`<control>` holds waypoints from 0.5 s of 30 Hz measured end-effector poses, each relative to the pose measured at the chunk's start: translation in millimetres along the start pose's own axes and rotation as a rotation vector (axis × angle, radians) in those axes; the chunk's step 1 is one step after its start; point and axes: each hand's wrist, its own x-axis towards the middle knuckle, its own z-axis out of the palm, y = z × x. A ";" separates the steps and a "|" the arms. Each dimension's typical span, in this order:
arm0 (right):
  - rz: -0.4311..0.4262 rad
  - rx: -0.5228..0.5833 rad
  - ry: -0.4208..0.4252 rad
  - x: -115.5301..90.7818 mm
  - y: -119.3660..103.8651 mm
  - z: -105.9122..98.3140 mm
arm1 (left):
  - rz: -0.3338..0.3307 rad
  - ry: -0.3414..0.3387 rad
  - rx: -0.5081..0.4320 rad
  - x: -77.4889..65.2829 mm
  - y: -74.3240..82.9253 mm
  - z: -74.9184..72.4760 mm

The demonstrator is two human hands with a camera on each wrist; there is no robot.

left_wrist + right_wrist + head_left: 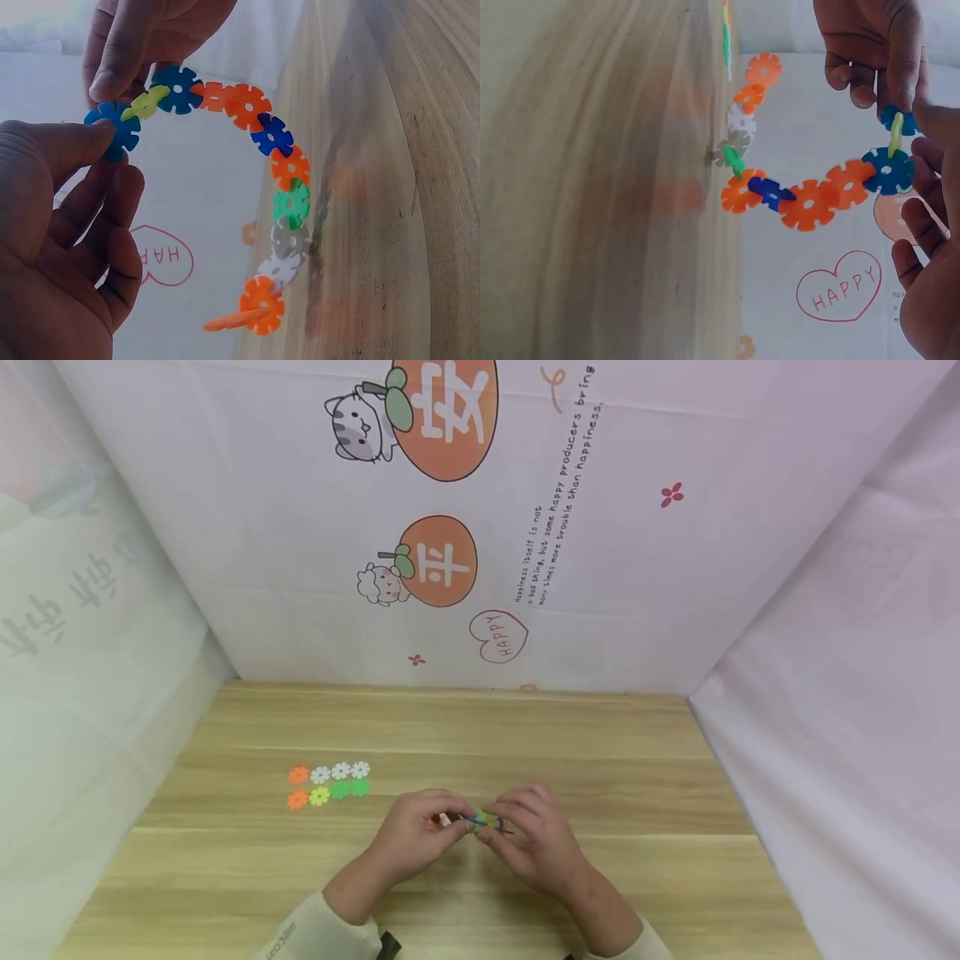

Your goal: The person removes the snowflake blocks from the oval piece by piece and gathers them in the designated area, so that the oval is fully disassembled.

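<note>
Both hands are raised close together over the table with a curved chain of interlocked, notched plastic snowflake discs (249, 107). My left hand (412, 835) pinches the blue disc (124, 136) at one end between thumb and fingers. My right hand (542, 842) grips the same end, its thumb tip right at the blue disc's edge. A yellow disc (145, 103) links that disc to another blue one (178, 90). Beyond it the chain bends through orange, dark blue, green and white discs to an orange disc (763, 70) at the free end. Fingers partly cover the gripped end.
Left of the hands, loose snowflake discs lie on the wooden table (600, 735) in two rows: orange (298, 774), white (341, 770), yellow (319, 796) and green (361, 787). A printed white cloth (600, 635) stands behind the table, with white cloth at both sides.
</note>
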 end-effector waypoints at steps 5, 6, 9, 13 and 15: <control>0.091 -0.001 -0.088 -5.8 1.3 -0.2 | -0.010 0.021 0.014 -0.2 1.6 -1.7; 0.108 -0.003 -0.106 -6.9 1.6 0.0 | -0.008 0.025 0.012 -0.4 1.6 -2.0; 0.145 -0.002 -0.142 -9.7 2.5 0.7 | -0.011 0.037 0.004 -1.5 1.8 -2.9; 0.167 -0.004 -0.158 -11.2 2.7 2.0 | -0.008 0.045 -0.011 -3.1 0.6 -4.1; 0.172 -0.002 -0.159 -11.1 2.6 2.3 | 0.004 0.048 -0.013 -3.4 -0.5 -4.6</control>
